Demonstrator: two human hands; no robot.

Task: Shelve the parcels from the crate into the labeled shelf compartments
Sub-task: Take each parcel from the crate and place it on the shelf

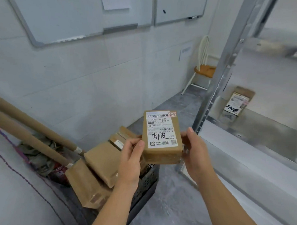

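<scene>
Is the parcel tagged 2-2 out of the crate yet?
Out: the left hand and right hand hold the parcel clear of the crate, label facing up.

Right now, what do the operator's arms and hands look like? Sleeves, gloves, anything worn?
Both bare. The left hand and right hand wear no gloves, and no rings show on the fingers in view. The left forearm and right forearm are uncovered down to the frame's bottom edge: no sleeve, watch or wristband visible.
</scene>
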